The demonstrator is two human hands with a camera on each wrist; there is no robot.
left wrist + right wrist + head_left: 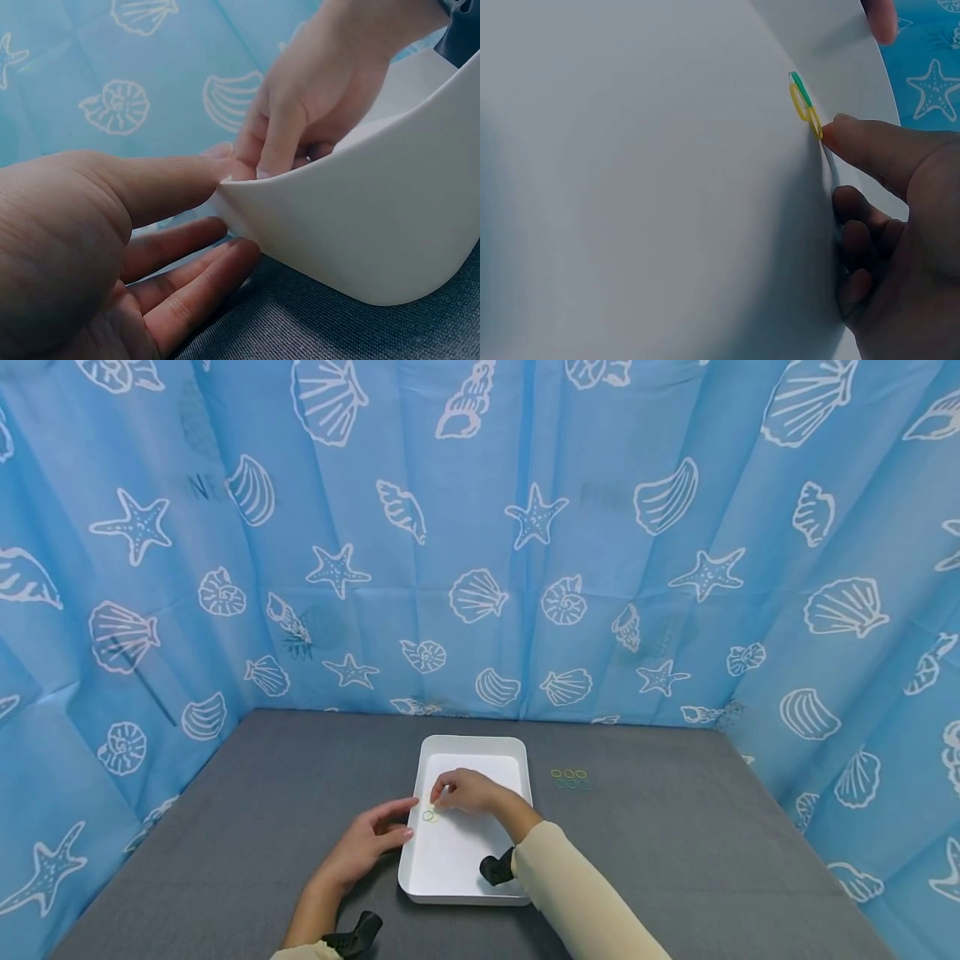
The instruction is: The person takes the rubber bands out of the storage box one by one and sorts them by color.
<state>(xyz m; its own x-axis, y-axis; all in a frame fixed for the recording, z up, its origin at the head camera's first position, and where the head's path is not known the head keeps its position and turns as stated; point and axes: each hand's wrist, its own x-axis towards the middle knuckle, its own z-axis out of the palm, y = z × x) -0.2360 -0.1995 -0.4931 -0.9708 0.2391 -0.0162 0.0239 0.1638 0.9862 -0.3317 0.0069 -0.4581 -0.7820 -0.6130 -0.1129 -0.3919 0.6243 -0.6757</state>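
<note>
A white rectangular tray (457, 868) lies on the grey table. My left hand (367, 839) is at its left side, fingers extended; one fingertip touches the rim in the left wrist view, the others lie along the outer wall (352, 225). Inside the tray, near the left wall, my right hand (468, 792) reaches down with thumb and forefinger together. Those fingertips pinch a small yellow rubber band (815, 124). Just beside it lie a green rubber band (801, 88) and another yellow rubber band (796, 103), overlapping. The right hand's other fingers are curled in.
To the right of the tray, a row of yellow rubber bands (569, 773) lies on the table, with a row of green rubber bands (572, 784) in front. A blue curtain (480, 527) with shell and starfish prints stands behind the grey table (675, 843).
</note>
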